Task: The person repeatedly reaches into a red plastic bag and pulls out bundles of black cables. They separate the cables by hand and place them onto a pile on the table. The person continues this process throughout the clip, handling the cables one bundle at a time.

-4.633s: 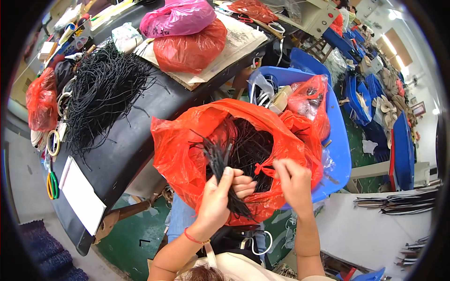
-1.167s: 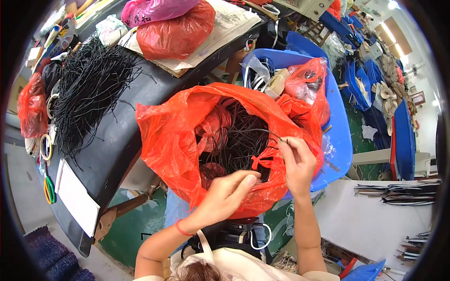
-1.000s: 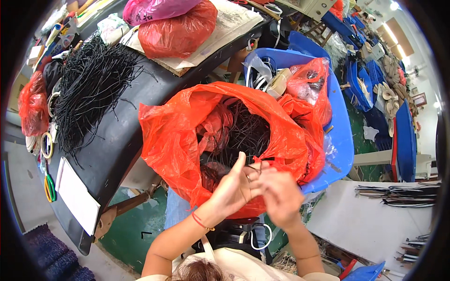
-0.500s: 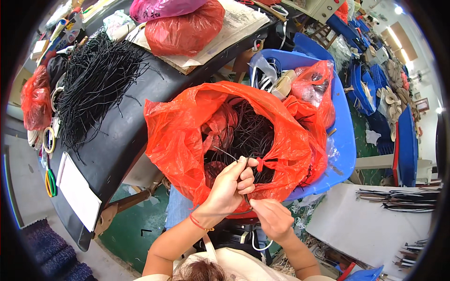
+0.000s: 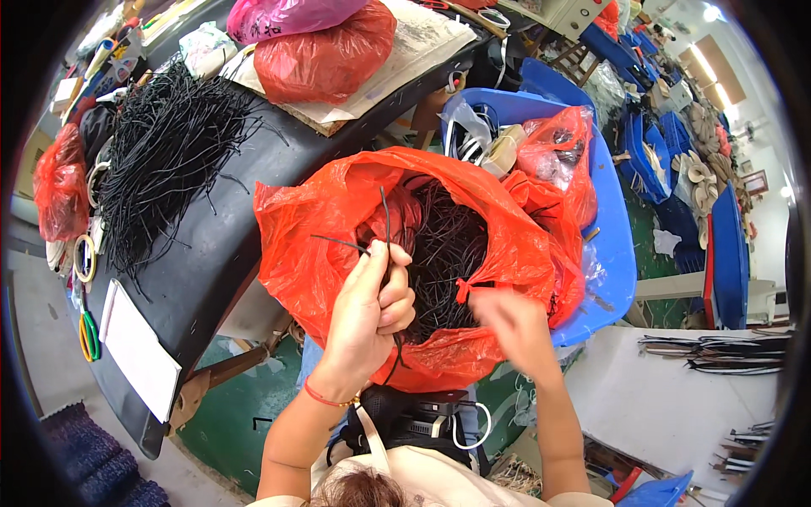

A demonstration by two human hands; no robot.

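Black cords (image 5: 387, 253) (few), pinched by left hand (image 5: 368, 317)

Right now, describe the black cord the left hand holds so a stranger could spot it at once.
Start at the big open red plastic bag in front of the person. The left hand at its near rim pinches a thin black cord. Unlike the tangled cords inside, it stands up alone above the fingers.

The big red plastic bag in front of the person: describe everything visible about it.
The red plastic bag is thin, glossy, crinkled film, standing open with its mouth spread wide. It is packed with black cords. It sits against a blue tub, beside the black table. The left hand is at its near rim, gripping a few cords; the blurred right hand hovers over its front edge.
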